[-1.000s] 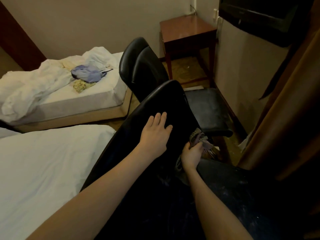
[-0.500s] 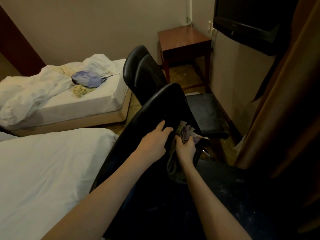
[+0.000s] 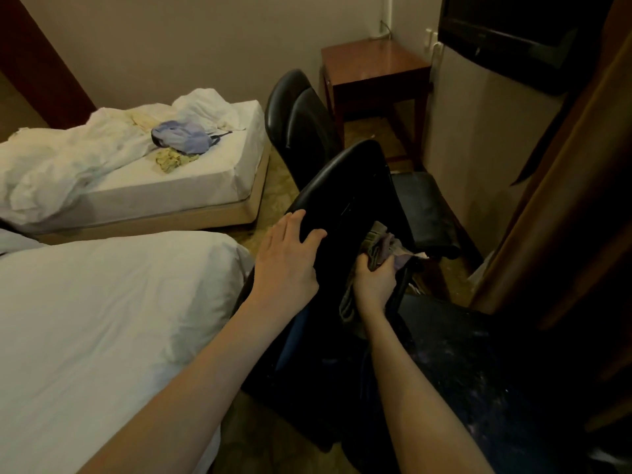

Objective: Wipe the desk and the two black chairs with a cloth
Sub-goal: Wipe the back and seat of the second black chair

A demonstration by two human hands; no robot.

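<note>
Two black chairs stand in a row ahead of me. The near chair (image 3: 345,186) has its curved backrest right in front of me. My left hand (image 3: 285,258) rests on the backrest's left edge, fingers straight and thumb spread. My right hand (image 3: 374,282) grips a bunched grey cloth (image 3: 379,246) against the front face of that backrest. The far chair (image 3: 301,124) stands behind it, its worn seat to the right. A brown wooden desk (image 3: 374,63) stands in the far corner.
A bed with a white sheet (image 3: 102,319) lies close on my left. A second bed (image 3: 136,172) with crumpled linen and a blue garment is beyond it. A brown curtain (image 3: 564,200) hangs on the right, and a dark screen (image 3: 506,32) is on the wall.
My left hand slid from the middle of the backrest to its left edge. My right hand moved the cloth up the backrest. My view shifted down and left.
</note>
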